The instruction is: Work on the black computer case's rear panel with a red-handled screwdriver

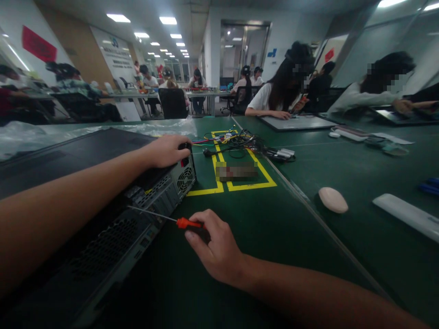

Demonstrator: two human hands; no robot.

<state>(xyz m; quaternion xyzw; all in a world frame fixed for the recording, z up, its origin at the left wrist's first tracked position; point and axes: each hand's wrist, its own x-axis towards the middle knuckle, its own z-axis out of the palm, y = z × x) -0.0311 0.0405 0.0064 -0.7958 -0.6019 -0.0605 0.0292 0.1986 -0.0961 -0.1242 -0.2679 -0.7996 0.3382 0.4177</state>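
Biggest first: green table (291, 242) runs under everything, bare right of the right-hand fingers.

Computer case (113, 242) lies left of the right-hand fingers and under the left-hand ones, rear panel angled toward the right hand. Vent mesh and slot covers face those fingers; fan grille (185, 179) sits just below the left thumb.

Co-worker (262, 98) sits well beyond both sets of fingers, to the right, one hand on a flat panel (298, 122).

Clear plastic sheeting (20, 135) is bunched past the case, beyond the left fingers.

Yellow tape (252, 185) outlines areas on the table, ahead of the right fingers.

Cable tangle (247, 139) lies right of the left fingers, loose black plug (207, 152) on the near side of it.

Left hand (168, 151): on the case's top rear corner, fingers bent over the edge, thumb below them. Tips hidden; can't tell if it clamps or just rests.

Right hand (219, 246): thumb and fingers pinch the handle of the screwdriver (185, 223). Shaft points left from the fingers, tip at the rear panel near the slot covers. Can't tell if it's seated in a screw.

White bar (408, 214) and smaller pale rounded object (333, 200): well right of the right fingers.
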